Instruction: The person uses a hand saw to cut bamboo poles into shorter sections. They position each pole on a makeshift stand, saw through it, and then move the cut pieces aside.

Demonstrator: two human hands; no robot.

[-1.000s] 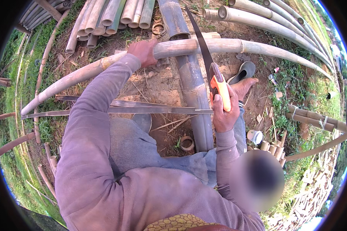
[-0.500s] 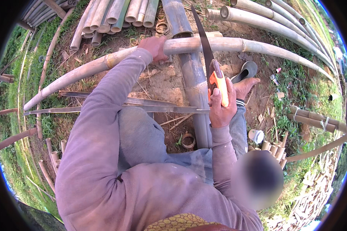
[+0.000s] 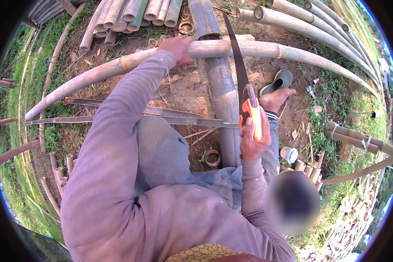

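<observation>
A long pale bamboo pole [image 3: 262, 49] lies crosswise, resting over a thicker grey bamboo trunk [image 3: 224, 94] that runs away from me. My left hand [image 3: 177, 49] is wrapped over the pole, left of where the two cross. In my right hand [image 3: 254, 140] is the orange handle of a handsaw [image 3: 236, 56], its dark blade pointing away from me. The blade crosses the pole just right of the trunk. From this view I cannot tell how deep the teeth sit in the bamboo.
Long split bamboo strips [image 3: 174, 120] lie across the ground near my bent knee. Cut bamboo poles [image 3: 131, 15] are stacked at far left, with longer poles [image 3: 301, 30] at far right. A white tub [image 3: 289, 154] stands right of my leg, and a dark shoe [image 3: 278, 81] lies by a bare foot.
My right hand has drawn the saw back toward me, its blade sliding along across the pole. My left hand keeps its hold on the pole.
</observation>
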